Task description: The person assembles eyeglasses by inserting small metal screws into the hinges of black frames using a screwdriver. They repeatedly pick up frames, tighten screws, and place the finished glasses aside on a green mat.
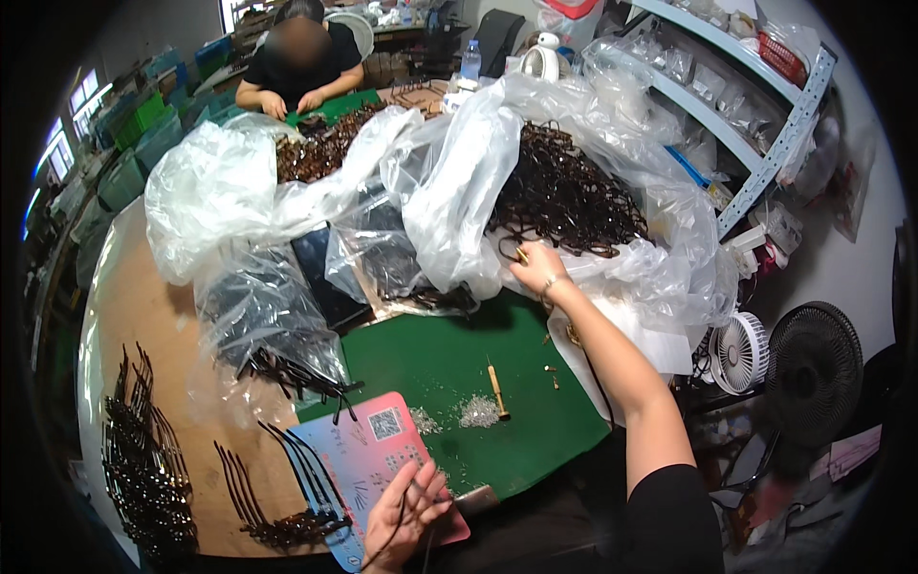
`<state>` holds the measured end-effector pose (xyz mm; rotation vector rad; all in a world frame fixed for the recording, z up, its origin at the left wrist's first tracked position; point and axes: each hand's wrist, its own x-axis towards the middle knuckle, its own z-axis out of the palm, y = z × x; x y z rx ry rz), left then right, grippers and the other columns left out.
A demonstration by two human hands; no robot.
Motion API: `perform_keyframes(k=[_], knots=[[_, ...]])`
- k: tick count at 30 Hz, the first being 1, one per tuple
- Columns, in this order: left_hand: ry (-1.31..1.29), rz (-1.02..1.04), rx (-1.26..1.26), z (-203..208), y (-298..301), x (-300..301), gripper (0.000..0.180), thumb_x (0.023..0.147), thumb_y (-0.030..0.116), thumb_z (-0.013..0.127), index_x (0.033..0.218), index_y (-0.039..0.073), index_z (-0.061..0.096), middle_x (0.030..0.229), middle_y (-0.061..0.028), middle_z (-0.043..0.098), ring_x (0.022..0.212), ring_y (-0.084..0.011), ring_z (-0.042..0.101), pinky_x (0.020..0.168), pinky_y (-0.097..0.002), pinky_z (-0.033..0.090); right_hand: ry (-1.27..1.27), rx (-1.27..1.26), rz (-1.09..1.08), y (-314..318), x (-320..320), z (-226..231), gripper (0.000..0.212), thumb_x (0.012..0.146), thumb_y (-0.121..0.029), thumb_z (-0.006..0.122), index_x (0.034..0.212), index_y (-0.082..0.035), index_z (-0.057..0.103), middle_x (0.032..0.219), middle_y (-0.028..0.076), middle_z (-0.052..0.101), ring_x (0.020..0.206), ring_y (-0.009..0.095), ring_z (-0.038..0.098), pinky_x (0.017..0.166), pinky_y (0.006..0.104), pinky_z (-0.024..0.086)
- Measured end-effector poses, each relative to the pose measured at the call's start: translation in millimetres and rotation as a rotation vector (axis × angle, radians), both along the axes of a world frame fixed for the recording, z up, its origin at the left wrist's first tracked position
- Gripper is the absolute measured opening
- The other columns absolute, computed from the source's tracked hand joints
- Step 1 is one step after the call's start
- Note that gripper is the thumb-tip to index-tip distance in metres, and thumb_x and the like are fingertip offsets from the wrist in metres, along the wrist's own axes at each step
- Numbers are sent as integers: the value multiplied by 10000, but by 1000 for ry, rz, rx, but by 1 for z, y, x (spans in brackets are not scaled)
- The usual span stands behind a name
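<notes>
My right hand (537, 265) reaches out to a heap of dark brown eyeglass frames (564, 196) lying in a big clear plastic bag (459, 182); its fingers pinch one frame at the heap's near edge. My left hand (404, 517) rests low, fingers curled around a thin dark temple arm, over a pink and blue card (368, 454). Between my hands lies a green mat (449, 368) with a small wooden-handled tool (497, 390) and little piles of tiny clear parts (478, 411).
Rows of dark temple arms (143, 459) lie on the wooden table at left, more (287, 521) beside the card. Another clear bag (258, 316) holds dark parts. A person (301, 62) works at the far end. Metal shelving (755, 105) and two fans (775, 359) stand at right.
</notes>
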<state>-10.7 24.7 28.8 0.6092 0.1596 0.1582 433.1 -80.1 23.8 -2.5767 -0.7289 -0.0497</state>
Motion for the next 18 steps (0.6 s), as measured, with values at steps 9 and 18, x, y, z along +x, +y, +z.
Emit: perform_keyframes(k=[9, 18], knots=[[598, 193, 700, 12, 9, 2, 193, 896, 134, 570, 908, -59, 563, 731, -112, 636, 647, -153, 640, 568, -233, 511, 759, 619, 233, -50, -134, 118, 177, 815, -193, 642, 871, -34, 590, 722, 42, 585, 498, 76, 522, 460, 222, 440], [607, 506, 1586, -27, 20, 13, 103, 856, 59, 544, 889, -26, 592, 832, -189, 599, 755, -342, 594, 660, -376, 462, 262, 115, 1127, -86, -313, 12, 145, 724, -140, 644, 756, -86, 514, 643, 36, 461, 539, 170, 552, 447, 301, 442]])
